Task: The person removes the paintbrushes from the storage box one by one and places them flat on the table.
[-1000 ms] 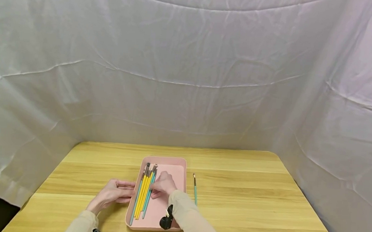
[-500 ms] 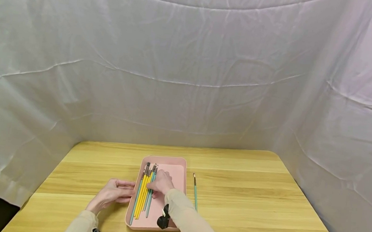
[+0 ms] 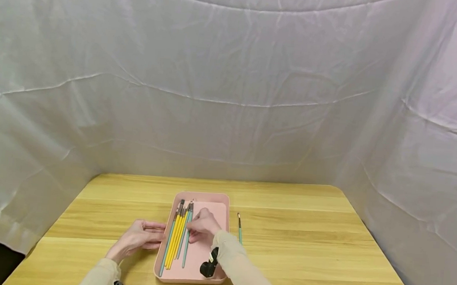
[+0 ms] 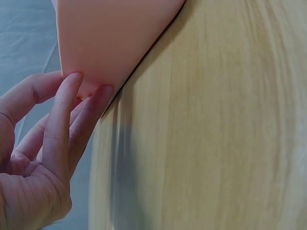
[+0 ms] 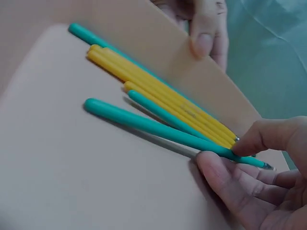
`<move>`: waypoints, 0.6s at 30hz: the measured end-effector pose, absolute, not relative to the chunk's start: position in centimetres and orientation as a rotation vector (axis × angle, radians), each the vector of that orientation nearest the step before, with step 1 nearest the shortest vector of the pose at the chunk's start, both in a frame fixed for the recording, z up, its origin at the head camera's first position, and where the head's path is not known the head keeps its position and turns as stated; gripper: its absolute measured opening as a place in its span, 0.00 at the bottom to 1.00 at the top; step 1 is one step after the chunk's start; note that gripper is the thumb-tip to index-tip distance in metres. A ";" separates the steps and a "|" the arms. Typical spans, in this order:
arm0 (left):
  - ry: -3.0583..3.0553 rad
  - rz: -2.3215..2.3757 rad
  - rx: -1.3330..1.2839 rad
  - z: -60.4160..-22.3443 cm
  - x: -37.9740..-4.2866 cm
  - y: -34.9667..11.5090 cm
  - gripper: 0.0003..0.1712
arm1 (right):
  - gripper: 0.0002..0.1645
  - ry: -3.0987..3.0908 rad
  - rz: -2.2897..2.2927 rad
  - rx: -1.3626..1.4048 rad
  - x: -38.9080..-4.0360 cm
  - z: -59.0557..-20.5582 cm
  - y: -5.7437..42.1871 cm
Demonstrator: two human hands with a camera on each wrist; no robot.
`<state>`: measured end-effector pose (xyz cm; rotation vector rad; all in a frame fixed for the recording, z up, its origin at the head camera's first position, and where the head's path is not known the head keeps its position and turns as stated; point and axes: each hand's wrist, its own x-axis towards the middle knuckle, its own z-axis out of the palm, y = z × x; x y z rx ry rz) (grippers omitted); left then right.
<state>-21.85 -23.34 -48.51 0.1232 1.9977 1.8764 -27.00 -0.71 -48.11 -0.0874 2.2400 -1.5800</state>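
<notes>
My right hand (image 3: 204,226) is inside the pink tray (image 3: 208,197). In the right wrist view its thumb and index finger pinch a teal paintbrush (image 5: 153,127) near the bristle end, and the handle slants away over the tray floor. Left of it lie several yellow paintbrushes (image 5: 158,88), with one teal brush (image 5: 163,113) on their near side and another teal brush (image 5: 88,33) along the wall. My left hand (image 3: 138,237) is at the tray's left side, its extended fingers touching the outer wall in the left wrist view.
One more teal-handled paintbrush (image 3: 239,233) lies on the wooden table (image 3: 304,256) to the right of the tray, partly covered by my right sleeve (image 3: 239,264). Grey cloth (image 3: 232,93) hangs behind the table and along its sides.
One teal brush has come apart from the teal brush beside it and shifted right, in my right hand. That hand moved slightly left, then back right. My left hand and the tray stay put.
</notes>
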 end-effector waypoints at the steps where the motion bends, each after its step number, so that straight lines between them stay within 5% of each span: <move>1: 1.998 1.877 0.123 -48.5 -21.9 -23.3 0.34 | 0.05 2.210 -1.598 -0.083 -27.1 -48.1 -0.6; 18: 2.017 1.868 0.121 -48.5 -21.9 -23.4 0.33 | 0.10 2.030 -1.740 -0.251 -27.6 -48.2 1.7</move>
